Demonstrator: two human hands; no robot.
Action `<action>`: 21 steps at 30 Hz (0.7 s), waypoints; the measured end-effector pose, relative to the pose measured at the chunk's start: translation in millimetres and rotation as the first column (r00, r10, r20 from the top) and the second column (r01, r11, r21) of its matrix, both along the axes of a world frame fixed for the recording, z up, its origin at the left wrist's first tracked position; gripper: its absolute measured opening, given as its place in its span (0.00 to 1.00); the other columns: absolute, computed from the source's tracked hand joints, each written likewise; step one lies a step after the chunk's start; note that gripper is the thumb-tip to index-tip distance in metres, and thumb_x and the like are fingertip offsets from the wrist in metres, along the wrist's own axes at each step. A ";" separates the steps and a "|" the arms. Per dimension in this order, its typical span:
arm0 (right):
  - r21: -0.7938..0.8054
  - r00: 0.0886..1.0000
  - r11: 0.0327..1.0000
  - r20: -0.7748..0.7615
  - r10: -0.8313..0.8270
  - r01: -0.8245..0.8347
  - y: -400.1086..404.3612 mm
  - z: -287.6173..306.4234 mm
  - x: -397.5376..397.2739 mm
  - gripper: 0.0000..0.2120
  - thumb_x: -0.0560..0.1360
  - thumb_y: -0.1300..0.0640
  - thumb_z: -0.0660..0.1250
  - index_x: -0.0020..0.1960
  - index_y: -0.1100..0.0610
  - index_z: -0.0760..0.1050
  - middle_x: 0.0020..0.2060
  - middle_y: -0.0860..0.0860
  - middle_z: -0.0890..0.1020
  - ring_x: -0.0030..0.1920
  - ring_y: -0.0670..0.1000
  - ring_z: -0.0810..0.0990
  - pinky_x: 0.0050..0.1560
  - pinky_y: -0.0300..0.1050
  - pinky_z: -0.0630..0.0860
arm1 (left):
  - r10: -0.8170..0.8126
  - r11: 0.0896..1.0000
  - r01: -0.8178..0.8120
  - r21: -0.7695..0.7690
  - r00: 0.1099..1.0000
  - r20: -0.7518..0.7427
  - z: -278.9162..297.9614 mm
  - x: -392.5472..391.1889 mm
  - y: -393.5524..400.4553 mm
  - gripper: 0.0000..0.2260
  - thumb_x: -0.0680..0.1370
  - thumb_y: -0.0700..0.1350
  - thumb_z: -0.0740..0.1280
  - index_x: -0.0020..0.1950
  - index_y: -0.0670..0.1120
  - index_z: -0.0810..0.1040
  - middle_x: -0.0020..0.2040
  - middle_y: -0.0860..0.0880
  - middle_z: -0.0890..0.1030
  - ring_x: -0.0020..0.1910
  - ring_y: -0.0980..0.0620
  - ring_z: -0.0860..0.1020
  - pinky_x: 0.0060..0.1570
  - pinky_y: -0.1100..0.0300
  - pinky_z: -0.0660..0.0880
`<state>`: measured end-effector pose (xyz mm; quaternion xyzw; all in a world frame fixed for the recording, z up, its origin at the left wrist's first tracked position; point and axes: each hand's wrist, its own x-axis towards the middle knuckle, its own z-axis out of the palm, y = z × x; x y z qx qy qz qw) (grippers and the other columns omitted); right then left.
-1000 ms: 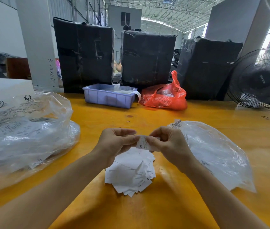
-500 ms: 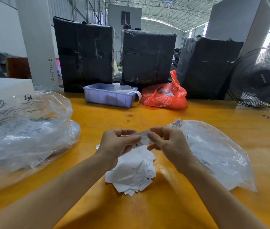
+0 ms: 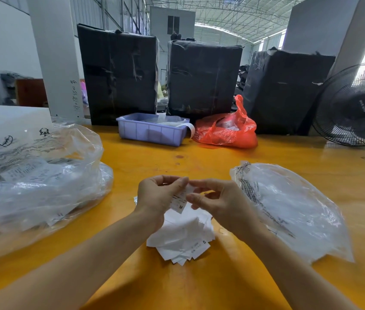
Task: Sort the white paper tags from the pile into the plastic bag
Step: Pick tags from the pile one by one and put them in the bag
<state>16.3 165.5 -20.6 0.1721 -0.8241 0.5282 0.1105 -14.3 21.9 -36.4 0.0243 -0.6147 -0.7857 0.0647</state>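
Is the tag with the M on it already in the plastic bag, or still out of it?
Out. The M tag is pinched by the left hand above the pile; the plastic bag lies apart, beside the right hand.

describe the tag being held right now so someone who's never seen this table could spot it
On the yellow table, find the pile of white tags at front centre, between two clear plastic bags. Just above it the left hand and right hand meet, and the held tag hangs between their fingertips. Unlike the pile's flat tags, it is lifted and shows a printed M.
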 end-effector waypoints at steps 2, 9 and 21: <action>-0.090 0.998 0.996 0.065 -0.003 0.009 0.7 -1.1 -2.3 0.11 0.70 0.60 0.74 0.52 0.56 0.81 0.41 0.54 0.85 0.37 0.51 0.83 0.41 0.42 0.79 | -0.030 0.998 0.029 0.057 0.999 0.019 3.4 2.9 0.9 0.09 0.63 0.42 0.76 0.38 0.43 0.79 0.34 0.45 0.82 0.36 0.47 0.80 0.37 0.54 0.77; -0.461 0.916 0.873 0.399 0.045 0.159 12.6 -5.2 -18.2 0.10 0.67 0.66 0.73 0.47 0.60 0.78 0.35 0.54 0.84 0.34 0.49 0.82 0.40 0.41 0.76 | -0.254 0.962 0.268 -0.059 0.950 0.180 18.1 4.6 -4.5 0.13 0.70 0.48 0.73 0.47 0.40 0.79 0.34 0.46 0.81 0.35 0.51 0.80 0.33 0.60 0.77; -0.513 0.926 0.835 0.377 0.012 0.198 16.4 -8.5 -21.9 0.12 0.68 0.65 0.73 0.49 0.63 0.77 0.31 0.53 0.84 0.34 0.49 0.84 0.38 0.43 0.76 | -0.300 0.894 0.370 -0.252 0.913 0.278 9.6 -2.7 -20.9 0.05 0.71 0.41 0.75 0.37 0.41 0.83 0.31 0.47 0.80 0.24 0.56 0.72 0.22 0.67 0.66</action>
